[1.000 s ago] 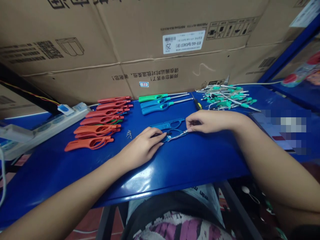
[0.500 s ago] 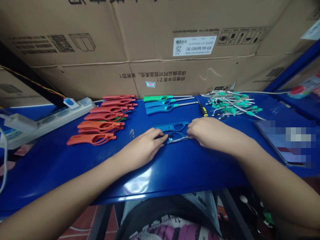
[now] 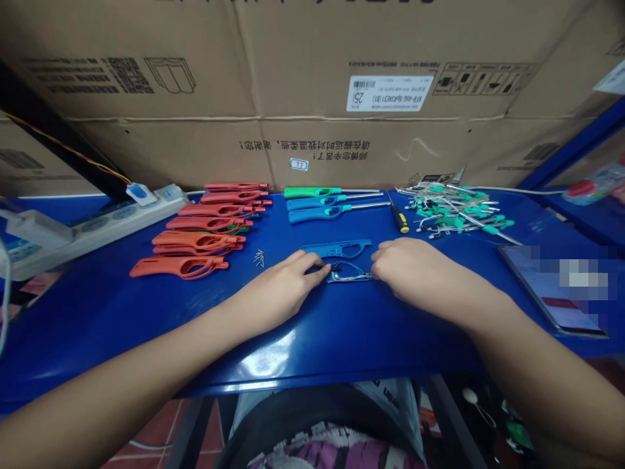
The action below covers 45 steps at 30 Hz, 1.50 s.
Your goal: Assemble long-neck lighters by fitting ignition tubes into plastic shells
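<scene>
Between my hands lies a blue lighter shell half point(image 3: 349, 278) with thin white wires and a dark small part in it. My left hand point(image 3: 288, 286) closes thumb and fingers on its left end, at the dark part. At its right end, my right hand point(image 3: 405, 264) is curled, the fingertips hidden behind the hand; what they grip there cannot be made out fully. Just beyond lies a second blue shell half point(image 3: 336, 249), flat on the blue table point(image 3: 312, 339). A small pile of screws point(image 3: 259, 258) is left of my left hand.
Red and orange lighter shells point(image 3: 180, 266) are stacked at the left, near a power strip point(image 3: 107, 218). Long-nosed lighters point(image 3: 319, 213) lie at the back. A screwdriver point(image 3: 400, 218), a heap of metal tubes with wires point(image 3: 449, 208) and a phone point(image 3: 551, 293) are on the right.
The view has shifted slightly, so most things sit a little further right. Both hands stay at the two ends of the wired shell half, with hardly any movement.
</scene>
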### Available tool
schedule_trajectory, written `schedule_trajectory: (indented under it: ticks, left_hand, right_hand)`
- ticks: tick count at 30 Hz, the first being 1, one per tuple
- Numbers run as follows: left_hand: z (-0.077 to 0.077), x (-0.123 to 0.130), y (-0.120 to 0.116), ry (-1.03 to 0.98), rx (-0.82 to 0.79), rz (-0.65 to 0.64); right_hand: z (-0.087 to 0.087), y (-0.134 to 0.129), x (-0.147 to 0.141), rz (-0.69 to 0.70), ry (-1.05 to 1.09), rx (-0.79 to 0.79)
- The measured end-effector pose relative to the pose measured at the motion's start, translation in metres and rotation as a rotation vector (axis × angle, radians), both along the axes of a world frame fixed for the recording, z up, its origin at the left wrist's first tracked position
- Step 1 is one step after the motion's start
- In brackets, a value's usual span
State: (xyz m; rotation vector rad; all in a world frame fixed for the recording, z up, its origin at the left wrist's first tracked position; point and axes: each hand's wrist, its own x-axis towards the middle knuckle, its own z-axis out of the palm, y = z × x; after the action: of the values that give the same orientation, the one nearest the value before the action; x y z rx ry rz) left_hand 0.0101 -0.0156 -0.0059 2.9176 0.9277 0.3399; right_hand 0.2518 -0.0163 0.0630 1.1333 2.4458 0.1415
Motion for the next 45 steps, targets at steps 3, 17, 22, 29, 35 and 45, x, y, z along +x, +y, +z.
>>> schedule_trajectory:
  ticks: [3,17,22,29,35,45]
  left_hand:
    - [0.001,-0.001,0.002,0.011,0.015,-0.024]
    - [0.007,-0.001,0.004,-0.035,0.008,-0.052]
    - [0.006,-0.002,0.002,-0.094,-0.03,-0.02]
    - [0.004,-0.004,0.006,-0.178,-0.071,-0.01]
    - [0.004,-0.002,0.006,-0.181,-0.088,-0.017]
    - [0.002,0.001,-0.002,-0.026,-0.013,0.008]
  right_hand:
    - [-0.001,-0.004,-0.006,0.018,-0.024,0.007]
    - [-0.007,0.014,0.017,-0.101,0.259,-0.102]
    - [-0.012,0.028,0.036,-0.176,0.573,-0.38]
    - [-0.018,0.034,0.03,-0.375,0.657,-0.505]
    - [-0.018,0.035,0.026,-0.45,0.676,-0.564]
    - [-0.024,0.024,0.017,0.044,0.703,-0.402]
